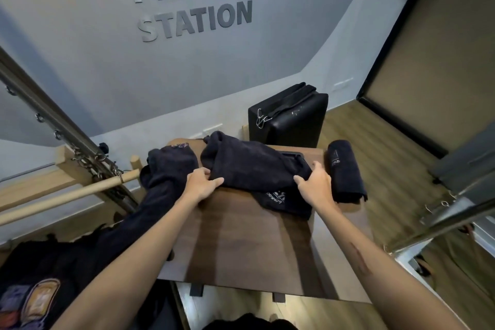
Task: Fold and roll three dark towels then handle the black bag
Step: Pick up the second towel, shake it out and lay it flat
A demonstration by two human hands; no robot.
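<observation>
A dark towel (pixel 249 166) lies bunched across the far half of the brown wooden table (pixel 241 244), with a printed corner showing near its front edge. My left hand (pixel 202 182) grips its left end and my right hand (pixel 313 182) grips its right end. A rolled dark towel (pixel 344 171) rests at the table's right edge. Another dark towel (pixel 168 166) is heaped at the left edge and hangs down off the table. The black bag (pixel 289 112) stands upright on the floor just beyond the table, with metal clips on its strap.
A small dark tray (pixel 293 156) peeks out from under the middle towel. A wooden bar (pixel 67 195) and metal frame with chains (pixel 88 158) stand at the left. A grey wall with lettering is ahead. A metal rail (pixel 455 209) runs at the right.
</observation>
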